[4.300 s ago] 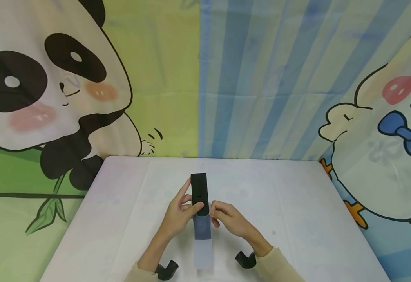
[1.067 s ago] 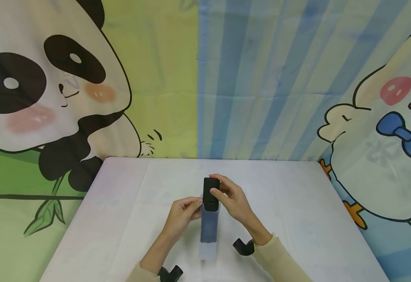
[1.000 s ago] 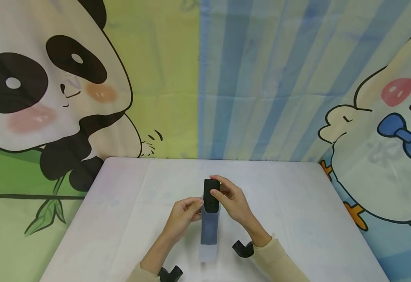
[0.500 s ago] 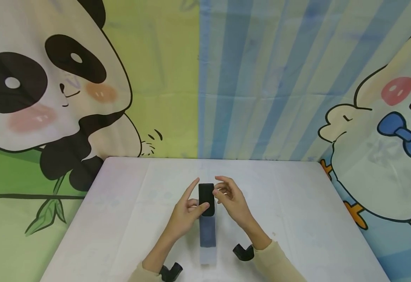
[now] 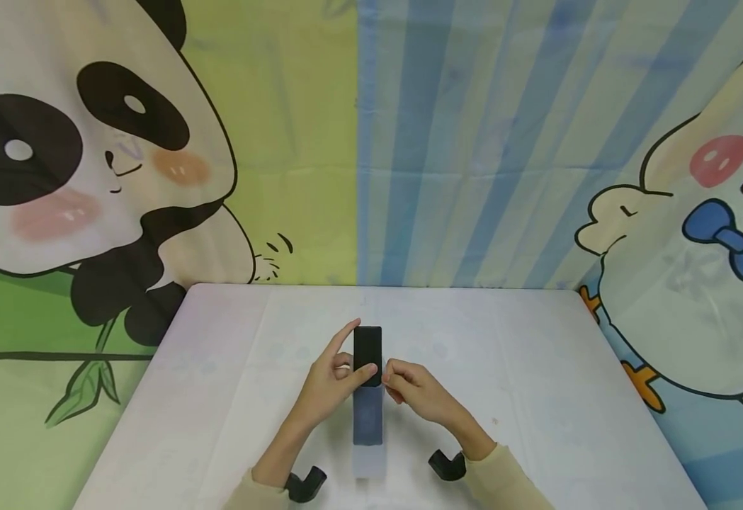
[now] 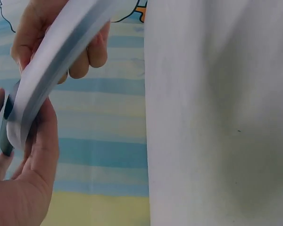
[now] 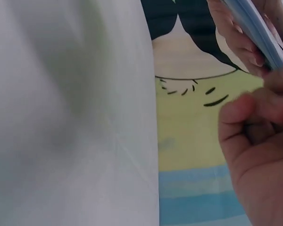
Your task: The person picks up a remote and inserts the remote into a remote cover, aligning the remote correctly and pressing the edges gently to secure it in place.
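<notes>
Now, the black-and-blue piece [image 5: 367, 347], pointing forward, is clamped by the left grip [image 5: 329, 386] and pinched at its right edge by the right grip [image 5: 419, 391].

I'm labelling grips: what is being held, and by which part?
The left hand holds a flat black rectangular piece, thumb across its lower front; whether the right hand grips is unclear.

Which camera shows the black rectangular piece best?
Head view: the black rectangular piece shows its broad face. The left wrist view catches only a dark sliver; in the right wrist view I can't spot it.
</notes>
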Demonstrator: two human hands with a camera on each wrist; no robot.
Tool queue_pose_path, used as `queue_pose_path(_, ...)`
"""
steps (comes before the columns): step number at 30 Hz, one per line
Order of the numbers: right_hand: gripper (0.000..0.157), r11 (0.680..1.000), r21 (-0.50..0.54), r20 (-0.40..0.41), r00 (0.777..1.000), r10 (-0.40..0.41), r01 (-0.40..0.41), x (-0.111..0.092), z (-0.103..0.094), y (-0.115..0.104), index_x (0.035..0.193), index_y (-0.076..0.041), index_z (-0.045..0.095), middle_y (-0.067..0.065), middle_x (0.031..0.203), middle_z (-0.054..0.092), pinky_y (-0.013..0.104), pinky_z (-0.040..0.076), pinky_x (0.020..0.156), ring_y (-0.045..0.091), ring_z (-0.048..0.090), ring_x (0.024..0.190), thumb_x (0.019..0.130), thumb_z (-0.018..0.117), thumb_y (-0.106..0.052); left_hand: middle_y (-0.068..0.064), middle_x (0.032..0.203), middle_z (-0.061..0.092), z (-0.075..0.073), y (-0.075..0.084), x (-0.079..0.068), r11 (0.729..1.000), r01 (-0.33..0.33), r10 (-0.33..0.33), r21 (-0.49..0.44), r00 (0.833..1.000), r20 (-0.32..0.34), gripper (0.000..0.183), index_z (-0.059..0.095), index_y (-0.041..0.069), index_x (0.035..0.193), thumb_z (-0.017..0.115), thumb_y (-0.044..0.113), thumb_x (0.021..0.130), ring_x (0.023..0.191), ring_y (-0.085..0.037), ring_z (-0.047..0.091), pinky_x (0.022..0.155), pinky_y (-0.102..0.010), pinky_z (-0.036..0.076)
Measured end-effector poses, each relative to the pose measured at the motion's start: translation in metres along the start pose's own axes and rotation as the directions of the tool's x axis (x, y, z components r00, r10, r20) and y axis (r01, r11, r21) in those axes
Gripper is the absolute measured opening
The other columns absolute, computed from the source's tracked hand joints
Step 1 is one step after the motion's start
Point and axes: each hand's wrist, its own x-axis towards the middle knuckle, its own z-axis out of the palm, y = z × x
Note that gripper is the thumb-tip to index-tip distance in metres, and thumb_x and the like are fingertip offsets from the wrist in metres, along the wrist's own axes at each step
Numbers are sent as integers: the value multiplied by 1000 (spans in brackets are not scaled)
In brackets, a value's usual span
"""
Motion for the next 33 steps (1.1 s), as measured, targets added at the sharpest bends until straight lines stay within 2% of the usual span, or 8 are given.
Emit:
queue_pose_path(3,30,1000,28,-73,997,14,-12,0,7,0,78,-6,49,12,63,41,26,36,57,21,39,57,108,43,-9,-3,66,48,1,2,1,999,7,-8,50,1000,7,77,31,50,152,76,40,90,44,-10,31,43,-23,27)
queue_pose_path(9,28,973,230,-235,969,70,-14,4,17,1,78,5,46,19,62,32,29,39,59,32,32,58,104,38,-2,-7,89,71,1,7,5,997,60,-55,-44,993,100,78,27,51,152,74,35,92,67,-22,69,59,-29,49)
queue_pose_path(16,28,933,361,-300,946,123,-7,10,23,-4,76,6,41,-3,58,34,28,38,60,19,30,54,102,41,-6,-11,83,72,0,4,4,987,103,-87,-120,987,132,80,25,50,153,75,32,93,70,-26,69,60,-30,48)
queue_pose_path(21,28,887,461,-340,923,182,-5,12,25,-6,73,2,40,-6,55,35,24,38,59,9,33,52,100,43,-4,-10,90,74,3,1,2,980,125,-102,-153,983,152,80,25,50,152,75,31,93,76,-27,71,67,-33,51)
queue_pose_path(24,27,878,478,-343,921,185,2,13,23,-7,72,-2,43,-6,54,36,24,38,59,9,36,53,99,44,-4,-11,87,74,4,2,2,982,122,-99,-147,983,152,80,26,51,152,75,31,93,75,-28,71,67,-35,52)
queue_pose_path(29,27,923,383,-219,967,132,-39,12,17,-5,77,3,46,-4,58,40,26,39,60,11,39,57,102,42,-8,-9,73,69,0,3,0,991,77,-68,-111,994,81,78,30,49,152,76,30,92,64,-26,68,59,-30,49)
queue_pose_path(31,29,953,300,-158,982,104,-53,11,13,-4,80,5,47,0,59,40,26,38,59,12,40,57,104,42,-10,-9,68,65,-1,3,0,994,50,-46,-99,998,46,78,31,48,152,77,31,91,56,-22,63,52,-26,43)
queue_pose_path(33,29,974,221,-147,986,84,-50,11,9,-3,82,4,50,5,61,42,26,37,57,14,40,57,106,44,-10,-7,61,57,-1,3,-1,997,30,-29,-76,1000,12,78,32,47,152,78,33,90,49,-18,52,46,-24,34)
